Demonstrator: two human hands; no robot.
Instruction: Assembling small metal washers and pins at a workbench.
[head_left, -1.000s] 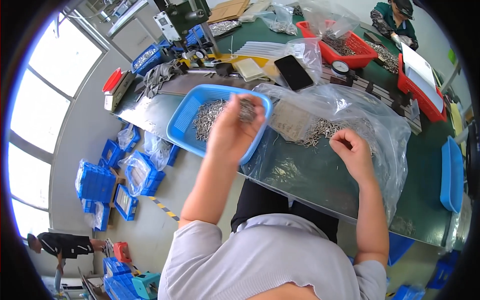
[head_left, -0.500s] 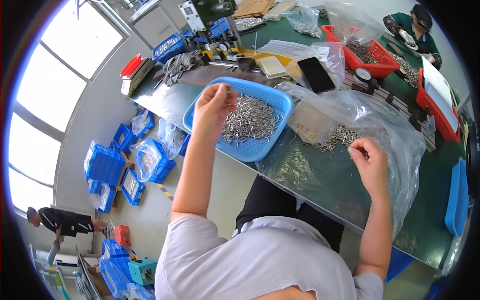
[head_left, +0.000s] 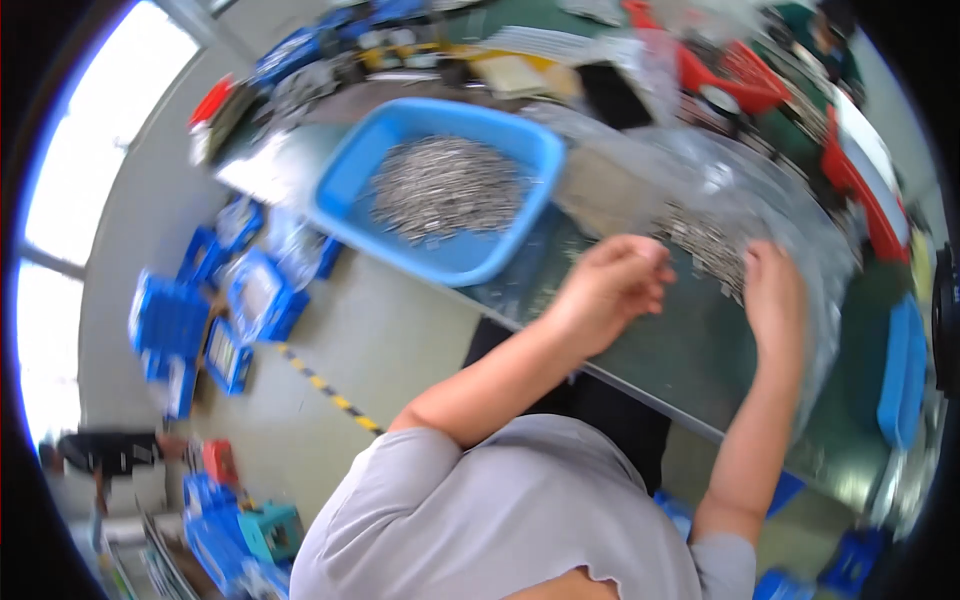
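My left hand (head_left: 618,288) hangs over the table's front part, left of a loose pile of small metal pins (head_left: 700,238). Its fingers are half curled and smeared by motion, so whether they hold anything is unclear. At the pile's right side is my right hand (head_left: 776,295), fingers drawn together and pointing away from me; anything between the fingertips is too blurred to make out. The pile lies on a clear plastic sheet (head_left: 815,240). A blue plastic basket (head_left: 335,190) at left holds a heap of similar metal pins (head_left: 450,188).
A brown flat piece (head_left: 600,190) lies between basket and pile. Behind are a black phone (head_left: 612,95), a red basket (head_left: 755,75) and a dial gauge (head_left: 718,100). Blue crates (head_left: 170,310) stand on the floor at left. A person works at far right; another stands far left.
My left hand has moved from above the blue basket rightward to beside the pin pile. My right hand is slightly farther right, at the pile's edge. The whole view has shifted and blurred.
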